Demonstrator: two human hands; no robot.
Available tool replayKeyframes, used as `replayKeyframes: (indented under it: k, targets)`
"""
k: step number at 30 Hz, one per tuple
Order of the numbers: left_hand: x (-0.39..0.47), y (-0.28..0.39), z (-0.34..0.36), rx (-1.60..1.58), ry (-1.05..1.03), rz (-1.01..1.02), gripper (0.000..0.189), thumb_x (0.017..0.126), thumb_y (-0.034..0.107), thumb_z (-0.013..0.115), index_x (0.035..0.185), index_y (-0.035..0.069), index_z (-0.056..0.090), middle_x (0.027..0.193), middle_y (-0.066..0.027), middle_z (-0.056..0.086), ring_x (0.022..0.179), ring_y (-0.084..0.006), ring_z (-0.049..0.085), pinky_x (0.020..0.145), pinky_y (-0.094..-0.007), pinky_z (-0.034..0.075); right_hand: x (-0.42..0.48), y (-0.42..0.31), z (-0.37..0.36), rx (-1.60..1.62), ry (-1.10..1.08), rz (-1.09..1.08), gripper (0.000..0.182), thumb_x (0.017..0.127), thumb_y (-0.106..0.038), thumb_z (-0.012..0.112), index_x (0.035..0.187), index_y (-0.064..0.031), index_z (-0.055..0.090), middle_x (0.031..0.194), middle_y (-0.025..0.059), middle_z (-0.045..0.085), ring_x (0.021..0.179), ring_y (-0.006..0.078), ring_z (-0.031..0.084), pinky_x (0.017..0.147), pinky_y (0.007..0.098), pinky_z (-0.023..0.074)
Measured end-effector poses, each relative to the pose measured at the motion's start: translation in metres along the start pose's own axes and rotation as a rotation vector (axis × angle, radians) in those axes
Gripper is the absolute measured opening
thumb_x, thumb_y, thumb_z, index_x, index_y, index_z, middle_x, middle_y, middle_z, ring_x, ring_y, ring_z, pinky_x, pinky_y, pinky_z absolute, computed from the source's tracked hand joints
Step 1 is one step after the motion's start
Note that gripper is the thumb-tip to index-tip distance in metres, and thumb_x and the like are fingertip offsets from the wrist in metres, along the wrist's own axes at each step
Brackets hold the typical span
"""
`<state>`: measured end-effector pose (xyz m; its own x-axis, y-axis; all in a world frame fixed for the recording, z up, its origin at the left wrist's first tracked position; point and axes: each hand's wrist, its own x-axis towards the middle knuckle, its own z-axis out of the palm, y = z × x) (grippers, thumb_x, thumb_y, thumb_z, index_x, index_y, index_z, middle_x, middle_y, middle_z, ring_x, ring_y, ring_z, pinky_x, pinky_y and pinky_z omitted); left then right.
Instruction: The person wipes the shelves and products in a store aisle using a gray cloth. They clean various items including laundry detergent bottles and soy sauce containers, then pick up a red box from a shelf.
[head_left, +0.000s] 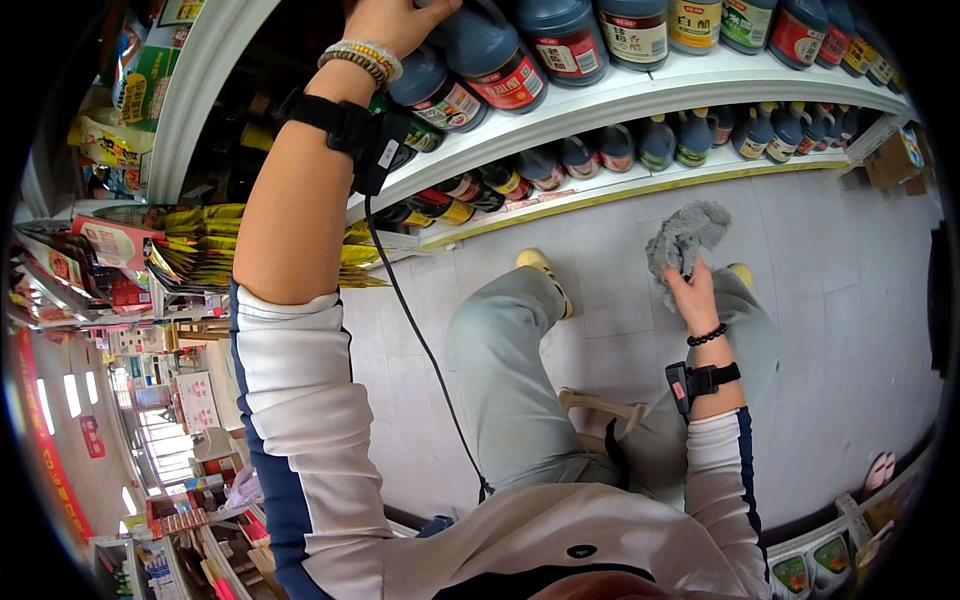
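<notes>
My left hand (386, 26) reaches up to the upper shelf and is partly cut off by the top edge of the view. Its thumb is beside the neck of a large dark plastic jug of vinegar (499, 64) with a red label; whether the fingers grip anything is hidden. Another dark jug (442, 97) stands just below that hand. In my right hand (694, 296) is a crumpled grey cleaning cloth (686, 232), held above the floor near my right knee.
More jugs (562, 41) line the white upper shelf (637, 90). Smaller bottles (652, 142) fill the lower shelf. Yellow packets (202, 247) jut out at left. I sit on a low stool (600, 405) on the grey floor (817, 330). A black cable (409, 307) hangs from my left wrist.
</notes>
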<state>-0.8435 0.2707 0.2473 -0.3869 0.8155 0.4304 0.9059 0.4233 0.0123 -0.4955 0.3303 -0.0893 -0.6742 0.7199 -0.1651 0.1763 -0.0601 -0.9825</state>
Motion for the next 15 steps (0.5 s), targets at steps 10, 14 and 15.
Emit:
replayKeyframes:
  k: [10, 14, 15]
  targets:
    - [0.019, 0.027, 0.001, 0.007, 0.060, 0.154, 0.058, 0.076, 0.030, 0.062, 0.121, -0.003, 0.047, 0.108, -0.0254, 0.057, 0.100, -0.0362, 0.055, 0.086, -0.0368, 0.044, 0.000, 0.003, -0.002, 0.039, -0.019, 0.009, 0.035, 0.077, -0.015, 0.063, 0.106, 0.0025, 0.053, 0.092, 0.0109, 0.064, 0.079, 0.0161, 0.059, 0.072, 0.0287, 0.0471]
    - [0.042, 0.052, 0.026, -0.066, 0.177, 0.244, 0.053, 0.081, 0.031, 0.058, 0.120, -0.004, 0.048, 0.105, -0.0256, 0.057, 0.100, -0.0353, 0.056, 0.086, -0.0370, 0.044, 0.000, -0.003, -0.001, 0.047, -0.026, -0.016, 0.036, 0.078, -0.016, 0.063, 0.107, 0.0027, 0.053, 0.093, 0.0124, 0.064, 0.079, 0.0168, 0.059, 0.072, 0.0291, 0.0475]
    - [0.042, 0.071, 0.017, -0.110, -0.061, 0.068, 0.051, 0.081, 0.029, 0.058, 0.118, -0.005, 0.049, 0.091, -0.0227, 0.060, 0.085, -0.0317, 0.059, 0.076, -0.0351, 0.046, -0.001, -0.005, -0.003, 0.026, -0.019, -0.015, 0.036, 0.078, -0.016, 0.062, 0.107, 0.0027, 0.053, 0.093, 0.0128, 0.064, 0.080, 0.0170, 0.060, 0.072, 0.0292, 0.0476]
